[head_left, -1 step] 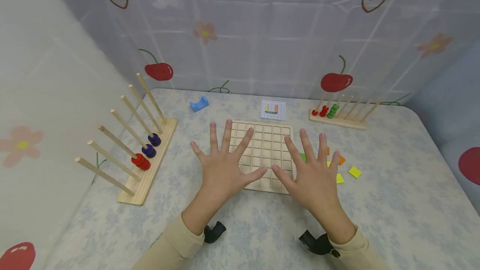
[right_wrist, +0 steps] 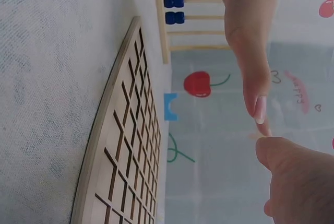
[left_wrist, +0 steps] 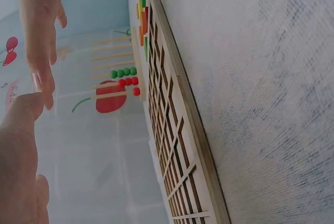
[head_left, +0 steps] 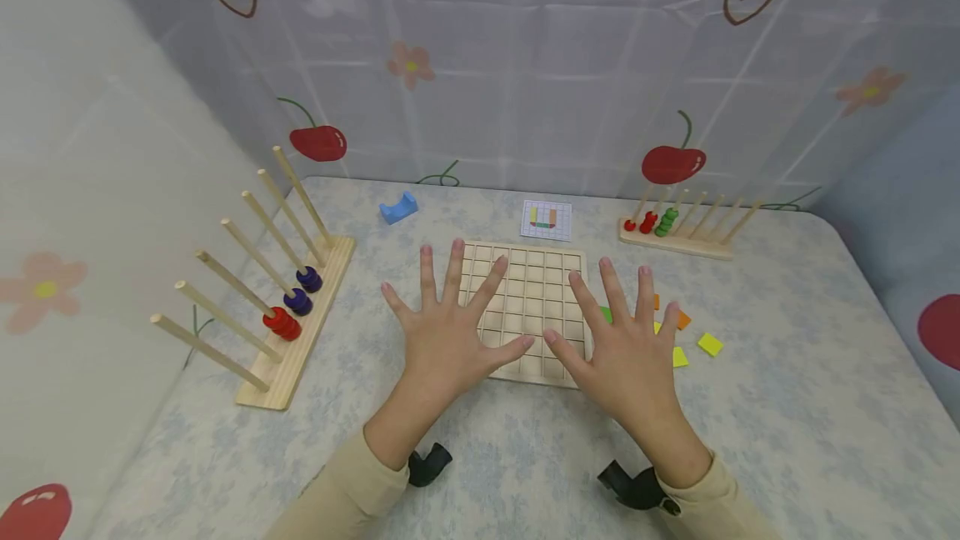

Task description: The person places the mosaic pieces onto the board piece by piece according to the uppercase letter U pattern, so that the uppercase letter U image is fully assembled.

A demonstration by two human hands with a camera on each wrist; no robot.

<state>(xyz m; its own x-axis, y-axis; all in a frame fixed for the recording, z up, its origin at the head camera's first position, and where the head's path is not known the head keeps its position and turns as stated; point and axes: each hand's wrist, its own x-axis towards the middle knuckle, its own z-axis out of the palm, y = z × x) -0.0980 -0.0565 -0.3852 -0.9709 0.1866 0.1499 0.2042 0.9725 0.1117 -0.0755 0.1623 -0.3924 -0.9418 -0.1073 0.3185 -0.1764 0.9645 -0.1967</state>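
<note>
Fingers spread wide, my left hand [head_left: 444, 340] hovers over the left side of a wooden grid board [head_left: 528, 290] and holds nothing. My right hand [head_left: 628, 357] is spread the same way above the board's right edge, also with nothing in it. Both wrist views show the hands raised off the board [left_wrist: 182, 130], apart from its surface. Several coloured tiles lie to the right of the board, among them a yellow tile [head_left: 709, 345] and an orange tile [head_left: 684, 320]; my right hand partly hides others. A small printed pattern card [head_left: 546, 220] lies behind the board.
A wooden peg rack [head_left: 318, 315] with red and dark blue beads stands at the left. A smaller peg rack [head_left: 675, 242] with red and green beads is at the back right. Near the back edge sits a blue curved block [head_left: 399, 207]. A patterned curtain [head_left: 510, 90] hangs behind the table.
</note>
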